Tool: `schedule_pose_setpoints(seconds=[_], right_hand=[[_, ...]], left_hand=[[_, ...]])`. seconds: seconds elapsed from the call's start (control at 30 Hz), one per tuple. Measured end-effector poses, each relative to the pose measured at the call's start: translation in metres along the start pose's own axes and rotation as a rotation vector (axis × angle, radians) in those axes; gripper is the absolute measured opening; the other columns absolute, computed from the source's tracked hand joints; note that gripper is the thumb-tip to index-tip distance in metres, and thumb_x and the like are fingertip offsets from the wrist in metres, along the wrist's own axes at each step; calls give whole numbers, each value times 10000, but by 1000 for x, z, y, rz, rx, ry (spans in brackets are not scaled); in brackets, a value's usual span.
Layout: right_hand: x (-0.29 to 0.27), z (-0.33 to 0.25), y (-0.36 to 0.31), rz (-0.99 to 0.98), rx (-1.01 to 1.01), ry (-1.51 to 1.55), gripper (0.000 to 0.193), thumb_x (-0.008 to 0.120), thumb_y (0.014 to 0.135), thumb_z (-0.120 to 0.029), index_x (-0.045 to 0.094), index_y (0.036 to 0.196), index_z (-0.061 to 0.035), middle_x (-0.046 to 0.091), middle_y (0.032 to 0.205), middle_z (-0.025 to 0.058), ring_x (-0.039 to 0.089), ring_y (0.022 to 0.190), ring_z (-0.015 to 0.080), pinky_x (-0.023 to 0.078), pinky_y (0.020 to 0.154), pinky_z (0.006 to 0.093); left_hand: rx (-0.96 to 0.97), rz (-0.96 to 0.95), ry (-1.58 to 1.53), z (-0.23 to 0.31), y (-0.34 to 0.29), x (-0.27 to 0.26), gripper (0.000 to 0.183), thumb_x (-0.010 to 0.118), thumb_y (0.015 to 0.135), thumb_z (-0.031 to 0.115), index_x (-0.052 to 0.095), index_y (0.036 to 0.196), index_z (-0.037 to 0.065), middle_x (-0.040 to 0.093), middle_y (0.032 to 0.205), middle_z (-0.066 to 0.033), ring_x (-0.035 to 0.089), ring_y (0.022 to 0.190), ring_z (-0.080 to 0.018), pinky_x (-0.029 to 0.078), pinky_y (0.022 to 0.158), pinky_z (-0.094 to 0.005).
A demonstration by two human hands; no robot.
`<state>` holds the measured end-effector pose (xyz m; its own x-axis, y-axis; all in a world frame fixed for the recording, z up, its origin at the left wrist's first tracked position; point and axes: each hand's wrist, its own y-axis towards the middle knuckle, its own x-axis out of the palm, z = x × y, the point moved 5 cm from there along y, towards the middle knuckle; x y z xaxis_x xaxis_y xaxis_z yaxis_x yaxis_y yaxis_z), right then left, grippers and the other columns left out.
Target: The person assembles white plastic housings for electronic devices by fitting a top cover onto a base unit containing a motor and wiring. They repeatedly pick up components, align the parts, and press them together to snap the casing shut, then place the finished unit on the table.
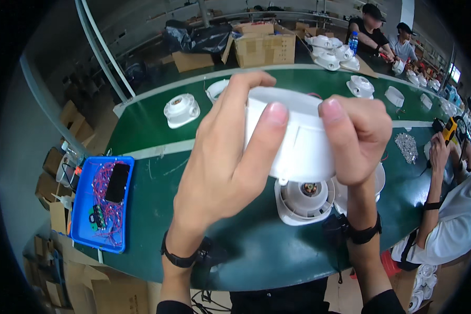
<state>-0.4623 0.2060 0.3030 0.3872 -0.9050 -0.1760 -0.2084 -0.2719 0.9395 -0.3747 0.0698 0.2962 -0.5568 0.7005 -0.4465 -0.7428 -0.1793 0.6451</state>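
Observation:
Between my two hands, raised above the green table, is a white round plastic housing [302,149]. My left hand [220,146] wraps its left side, with the thumb pressed on the front wall. From the right, my right hand [358,136] grips it with the thumb against the wall and the fingers curled. Below it on the table sits a white vented base [306,206] with a hub in its centre. Another white part [380,180] lies partly hidden behind my right wrist. A bit of red wire shows at the housing's far rim.
A blue tray [129,204] with red wires, a phone and a green circuit board lies at left. Across the table stand more white housings [182,110]. A bag of small metal parts [406,147] lies at right, near a co-worker's hand holding a yellow tool [449,131]. Cardboard boxes [265,47] stand behind.

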Motion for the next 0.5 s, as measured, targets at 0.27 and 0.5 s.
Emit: schedule_pose_setpoints(seconds=[0.27, 0.5], right_hand=[[-21, 0, -7, 136, 3, -115, 230, 613, 957, -124, 702, 829, 46, 544, 608, -34, 410, 512, 23, 280, 463, 230], [-72, -18, -162, 51, 380, -651, 226, 582, 926, -180, 670, 1022, 5, 576, 964, 119, 497, 893, 217, 356, 777, 370]], left_hand=[[152, -29, -35, 5, 8, 5, 479, 330, 1046, 404, 560, 1161, 0, 631, 1000, -122, 586, 884, -174, 452, 796, -287], [429, 96, 32, 16, -7, 2, 507, 292, 1077, 388, 545, 1041, -51, 595, 906, -144, 560, 843, -228, 463, 813, -344]])
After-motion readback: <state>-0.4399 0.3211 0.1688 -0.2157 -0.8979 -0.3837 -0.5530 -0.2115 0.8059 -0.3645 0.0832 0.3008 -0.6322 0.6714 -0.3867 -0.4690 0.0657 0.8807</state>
